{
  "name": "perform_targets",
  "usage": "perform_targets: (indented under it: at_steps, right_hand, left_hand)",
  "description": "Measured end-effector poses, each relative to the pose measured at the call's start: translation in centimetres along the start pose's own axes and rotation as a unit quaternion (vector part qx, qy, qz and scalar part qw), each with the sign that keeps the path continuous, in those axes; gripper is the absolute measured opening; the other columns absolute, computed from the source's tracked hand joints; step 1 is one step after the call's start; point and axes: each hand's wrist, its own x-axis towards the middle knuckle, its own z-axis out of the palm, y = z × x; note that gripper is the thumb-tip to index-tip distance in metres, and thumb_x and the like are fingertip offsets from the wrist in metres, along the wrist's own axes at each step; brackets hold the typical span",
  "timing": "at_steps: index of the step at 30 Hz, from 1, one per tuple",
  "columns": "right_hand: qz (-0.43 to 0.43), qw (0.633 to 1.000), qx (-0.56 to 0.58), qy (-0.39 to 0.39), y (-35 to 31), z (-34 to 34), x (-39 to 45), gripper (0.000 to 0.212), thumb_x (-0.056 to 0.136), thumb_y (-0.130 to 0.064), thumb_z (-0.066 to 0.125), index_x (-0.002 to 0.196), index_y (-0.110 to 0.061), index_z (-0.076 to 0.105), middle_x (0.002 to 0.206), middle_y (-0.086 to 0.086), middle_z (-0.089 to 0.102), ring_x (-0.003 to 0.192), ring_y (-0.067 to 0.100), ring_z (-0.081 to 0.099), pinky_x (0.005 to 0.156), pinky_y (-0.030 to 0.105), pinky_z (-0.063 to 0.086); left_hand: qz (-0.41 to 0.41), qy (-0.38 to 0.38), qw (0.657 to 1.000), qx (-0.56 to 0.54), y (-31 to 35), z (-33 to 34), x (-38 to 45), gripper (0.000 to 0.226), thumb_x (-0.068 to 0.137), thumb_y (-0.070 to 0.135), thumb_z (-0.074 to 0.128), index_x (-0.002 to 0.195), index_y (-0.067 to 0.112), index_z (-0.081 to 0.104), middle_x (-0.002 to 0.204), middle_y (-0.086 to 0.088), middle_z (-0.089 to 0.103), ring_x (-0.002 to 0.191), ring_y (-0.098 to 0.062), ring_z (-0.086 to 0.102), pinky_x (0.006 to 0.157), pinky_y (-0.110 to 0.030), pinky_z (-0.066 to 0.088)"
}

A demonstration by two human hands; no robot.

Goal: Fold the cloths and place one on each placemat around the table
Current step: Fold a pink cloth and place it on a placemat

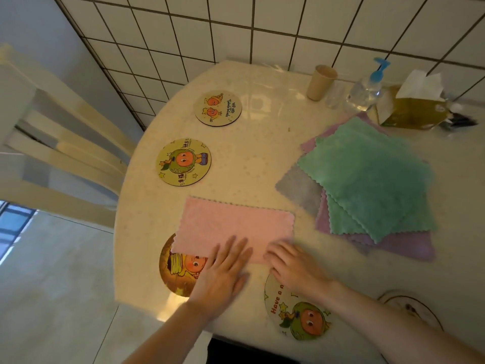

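Both hands press the pink cloth [233, 227] flat on the counter [262, 158]: left hand [223, 274] with fingers straight and together, right hand [294, 266] slightly curled at its near edge, likely setting a crease. Its near-left corner overlaps one round placemat [181, 269]; unfolded cloths [367, 179] wait stacked at right.

Both hands lie on the pink cloth's [233, 227] near edge — the left hand [223, 271] flat with fingers spread, the right hand [291, 264] with fingers curled at its corner. Under the left hand's side a round placemat [178, 269] shows; a stack of cloths [367, 179] lies beyond the right.
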Motion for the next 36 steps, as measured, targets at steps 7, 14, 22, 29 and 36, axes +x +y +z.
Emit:
perform_targets:
  at_steps: [7,14,22,29,36]
  right_hand:
    - [-0.027,0.998,-0.036,-0.051,0.5,-0.7,-1.5,0.060,0.075,-0.013,0.058,0.134,-0.010,0.048,0.135,0.004,0.053,0.124,0.022,0.050,0.099,0.036,0.047]
    - [-0.044,0.995,-0.047,-0.071,0.5,-1.2,-0.6,0.067,0.059,-0.005,0.069,0.124,-0.007,0.056,0.125,0.007,0.059,0.113,0.026,0.057,0.087,0.034,0.054]
    - [-0.065,0.997,-0.017,-0.023,1.0,-3.4,1.1,0.034,0.064,0.001,0.066,0.095,-0.013,0.063,0.102,0.001,0.060,0.091,0.021,0.057,0.067,0.031,0.053]
    - [-0.126,0.991,0.052,-0.002,0.3,-5.5,0.3,0.020,0.086,-0.017,0.046,0.099,-0.019,0.061,0.098,-0.004,0.059,0.088,0.013,0.054,0.071,0.023,0.049]
    - [-0.172,0.984,0.033,-0.023,3.8,-5.3,1.9,0.047,0.081,-0.004,0.056,0.126,-0.017,0.054,0.126,0.001,0.057,0.113,0.016,0.055,0.092,0.031,0.050]
  left_hand:
    - [-0.121,-0.023,0.992,0.017,-2.3,0.7,-3.2,0.058,0.098,0.048,0.030,0.152,0.032,0.016,0.160,0.004,0.013,0.148,-0.026,0.008,0.115,-0.049,0.011]
    - [-0.284,0.000,0.957,-0.058,-3.4,-0.4,-5.0,0.073,0.084,0.066,-0.017,0.149,0.036,-0.005,0.158,0.010,-0.010,0.145,-0.016,-0.016,0.119,-0.040,-0.005]
    - [-0.192,0.036,0.978,-0.075,4.3,-0.1,-0.3,0.063,0.096,0.037,0.031,0.153,0.031,0.003,0.160,0.007,-0.004,0.146,-0.018,-0.014,0.120,-0.045,0.001]
    - [-0.231,0.068,0.967,-0.085,7.2,1.3,2.4,0.054,0.098,0.045,0.038,0.148,0.025,0.033,0.154,0.002,0.029,0.144,-0.022,0.022,0.116,-0.045,0.025]
    - [-0.031,0.032,0.996,-0.081,5.9,2.7,-2.1,0.050,0.094,0.043,0.045,0.143,0.030,0.040,0.146,0.006,0.044,0.137,-0.018,0.038,0.108,-0.049,0.037]
